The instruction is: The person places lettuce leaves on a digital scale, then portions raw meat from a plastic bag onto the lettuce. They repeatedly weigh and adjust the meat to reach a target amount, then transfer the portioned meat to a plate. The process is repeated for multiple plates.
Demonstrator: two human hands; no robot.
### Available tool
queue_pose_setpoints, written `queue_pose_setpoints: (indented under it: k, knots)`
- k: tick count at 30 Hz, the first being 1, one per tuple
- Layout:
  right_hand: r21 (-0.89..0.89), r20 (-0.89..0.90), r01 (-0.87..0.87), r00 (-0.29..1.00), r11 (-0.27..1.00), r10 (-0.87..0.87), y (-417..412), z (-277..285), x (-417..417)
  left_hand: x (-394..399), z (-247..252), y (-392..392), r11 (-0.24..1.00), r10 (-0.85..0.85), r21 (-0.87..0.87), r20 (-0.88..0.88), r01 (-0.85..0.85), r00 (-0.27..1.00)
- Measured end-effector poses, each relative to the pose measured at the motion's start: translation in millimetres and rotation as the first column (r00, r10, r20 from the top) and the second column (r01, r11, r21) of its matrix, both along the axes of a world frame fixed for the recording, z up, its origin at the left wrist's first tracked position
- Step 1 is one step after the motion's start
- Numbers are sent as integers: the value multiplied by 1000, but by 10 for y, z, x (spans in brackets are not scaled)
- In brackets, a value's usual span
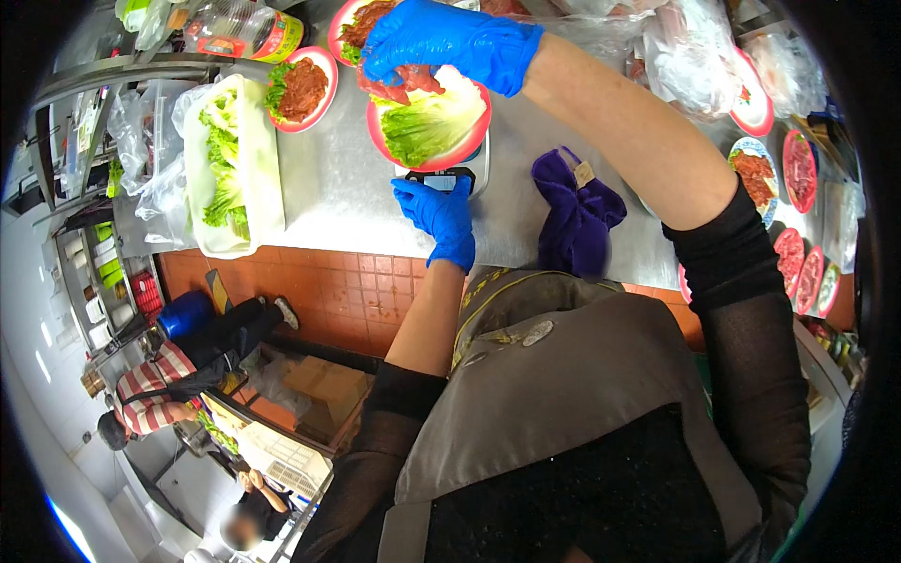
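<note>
My right hand (450,43), in a blue glove, grips some raw red meat (395,83) over the far left side of a pink-rimmed plate (380,144). A pale green lettuce leaf (433,127) lies across that plate. Beneath it is a small kitchen scale (481,169) with a dark display panel. My left hand (442,214), gloved in blue too, is at the scale's near edge, its thumb and fingers spread around the display. Whether its fingertips press on the panel cannot be told. Part of the meat is hidden by my right hand.
Left on the steel table (331,190) are a white tub (271,176) of lettuce and a plate of minced-looking meat (303,91). A purple cloth (574,211) lies right of the scale. Plastic bags (690,63) and meat plates (799,169) occupy the right. Two people stand behind, lower left.
</note>
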State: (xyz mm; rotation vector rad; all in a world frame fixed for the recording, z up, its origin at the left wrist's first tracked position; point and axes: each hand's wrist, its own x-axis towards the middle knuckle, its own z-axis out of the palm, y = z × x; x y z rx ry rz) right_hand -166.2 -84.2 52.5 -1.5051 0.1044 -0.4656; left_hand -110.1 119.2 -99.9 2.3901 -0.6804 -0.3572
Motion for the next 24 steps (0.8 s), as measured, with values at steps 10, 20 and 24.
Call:
queue_pose_setpoints:
  k: [10, 20, 24]
  knots:
    - [132, -80, -7, 997, 991, 18, 46, 215, -48, 10, 38, 30, 1000, -24, -4, -61, 24, 998]
    - [166, -83, -34, 995, 986, 49, -25, 99, -12, 252, -110, 419, 960, -154, -270, -280, 76, 948]
    - [91, -3, -104, 995, 990, 104, -49, 112, -20, 305, -170, 512, 937, -165, -346, -321, 47, 933]
